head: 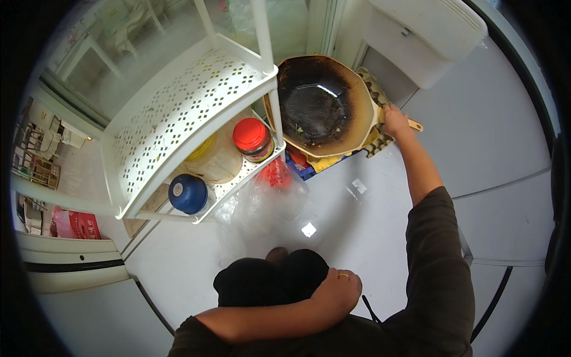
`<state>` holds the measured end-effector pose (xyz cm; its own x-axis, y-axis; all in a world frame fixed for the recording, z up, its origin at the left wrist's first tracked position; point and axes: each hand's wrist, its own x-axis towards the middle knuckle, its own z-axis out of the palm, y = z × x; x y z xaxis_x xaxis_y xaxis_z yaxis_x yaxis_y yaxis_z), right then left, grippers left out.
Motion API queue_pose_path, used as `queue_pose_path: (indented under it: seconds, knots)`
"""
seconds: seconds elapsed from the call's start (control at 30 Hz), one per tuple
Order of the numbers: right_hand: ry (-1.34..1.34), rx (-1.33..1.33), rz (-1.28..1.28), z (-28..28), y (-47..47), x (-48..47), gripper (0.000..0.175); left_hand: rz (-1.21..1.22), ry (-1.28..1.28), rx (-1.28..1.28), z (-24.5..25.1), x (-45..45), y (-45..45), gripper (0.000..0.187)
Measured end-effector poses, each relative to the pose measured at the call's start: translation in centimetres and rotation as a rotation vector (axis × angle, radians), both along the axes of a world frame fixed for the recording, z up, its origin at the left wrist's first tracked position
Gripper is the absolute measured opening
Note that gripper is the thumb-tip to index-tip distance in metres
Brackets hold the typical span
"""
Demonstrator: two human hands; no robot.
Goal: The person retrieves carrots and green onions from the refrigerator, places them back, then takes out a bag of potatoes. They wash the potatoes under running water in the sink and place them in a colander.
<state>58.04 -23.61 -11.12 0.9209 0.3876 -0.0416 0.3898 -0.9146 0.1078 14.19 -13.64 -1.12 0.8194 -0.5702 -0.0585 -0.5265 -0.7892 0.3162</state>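
Observation:
At arm's length my right hand [395,121] grips the handle of a large faceted wok [328,107]. Dark scorching covers the wok's inner wall, and small food scraps cling to the bottom. Grey egg trays [379,145] and a blue crate [307,172] with red and yellow packaging show beneath the wok. My left hand [340,288], with a ring on one finger, is curled in front of my body near my knees. Its palm side is hidden, so whether it holds anything cannot be seen.
Left of the wok stands a white perforated plastic rack [187,111]. On its lower shelf are a red-lidded jar [253,139], a yellow-lidded container [214,160] and a blue-topped container [188,194]. A clear plastic bag [272,201] hangs at the rack's corner. White cabinets [495,120] line the right.

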Motion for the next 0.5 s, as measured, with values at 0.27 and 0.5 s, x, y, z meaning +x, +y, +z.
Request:
queue_pose_path:
  seconds: [0.27,0.5]
  knots:
    - [-0.101,-0.005,0.009,0.5,1.1,0.0,0.02,0.079,0.058,0.099,1.0,0.2,2.5,0.037]
    - [-0.317,0.081,0.098,5.0,-4.6,-3.2,0.015,0.031,-0.029,0.034,-0.1,-0.6,0.3,0.036]
